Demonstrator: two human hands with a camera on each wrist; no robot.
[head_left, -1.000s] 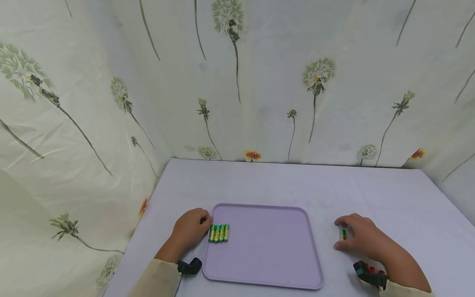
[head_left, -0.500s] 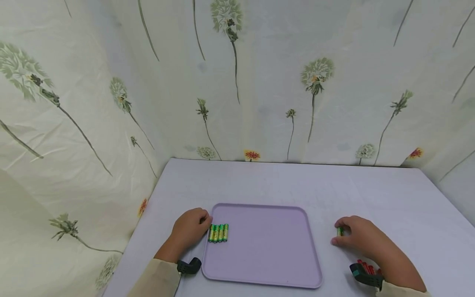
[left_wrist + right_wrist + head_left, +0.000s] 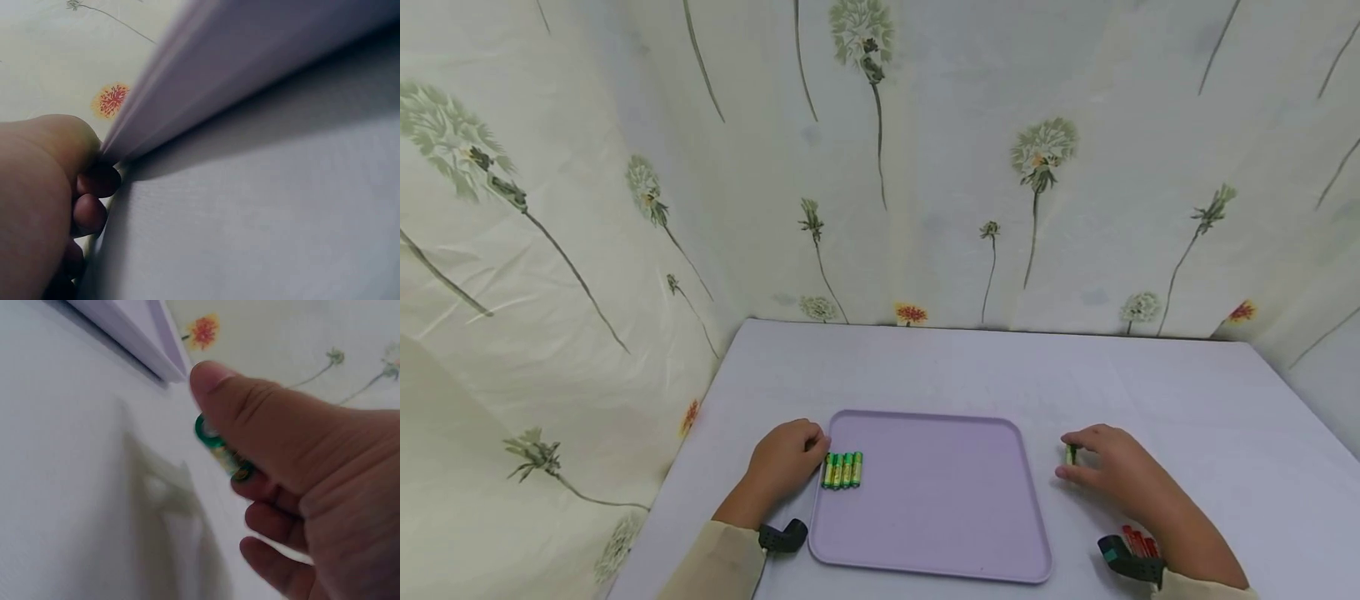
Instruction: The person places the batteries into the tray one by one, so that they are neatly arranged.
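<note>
A purple tray (image 3: 928, 500) lies on the white table. Several green batteries (image 3: 842, 471) stand in a close row at its left side. My left hand (image 3: 786, 462) is at the tray's left rim; in the left wrist view the thumb and curled fingers pinch the tray wall (image 3: 181, 81). Right of the tray, my right hand (image 3: 1108, 462) holds one green battery (image 3: 222, 447) between thumb and fingers, above the tabletop. The hand partly hides this battery (image 3: 1071, 454) in the head view.
Several red batteries (image 3: 1138, 542) lie near the right wrist, partly hidden by the black wrist camera (image 3: 1127, 562). A flower-patterned curtain (image 3: 940, 167) hangs behind and left of the table (image 3: 1000, 367).
My right hand has picked up the green battery from the table and moved left with it, toward the tray. The left hand and the row of batteries have stayed put.
</note>
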